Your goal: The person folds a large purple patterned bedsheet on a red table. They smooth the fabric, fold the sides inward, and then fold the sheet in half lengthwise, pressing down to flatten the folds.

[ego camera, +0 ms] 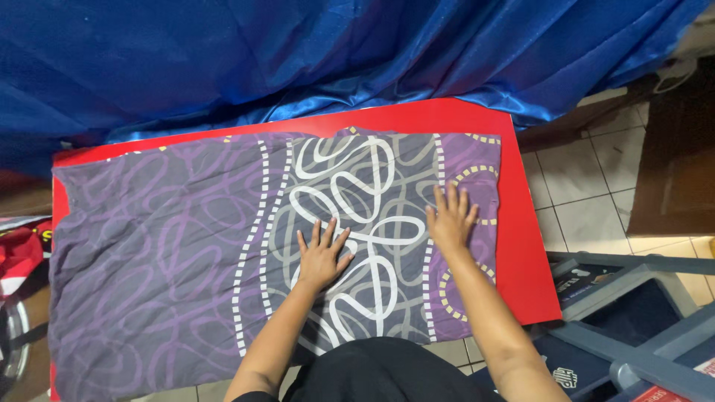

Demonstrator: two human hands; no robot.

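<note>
Both hands flat, left hand (322,255), right hand (451,218), fingers spread on thin, seemingly creased purple patterned cloth (149,253), red board (525,246)

Even, fairly bright indoor light, seemingly from overhead. Colours saturated; the red counter (521,246) reads strongly. Soft glossy highlights run along folds of the blue satin drape (357,52), strongest near 12 to 1 o'clock. Shadows soft and short: a faint one under the left hand (322,257) and right hand (450,221) on the patterned cloth (149,246). Corners darker at 9 and 3 o'clock. Focus sharp at centre; slight wide-angle bowing of straight edges toward the frame borders. No motion blur.
</note>
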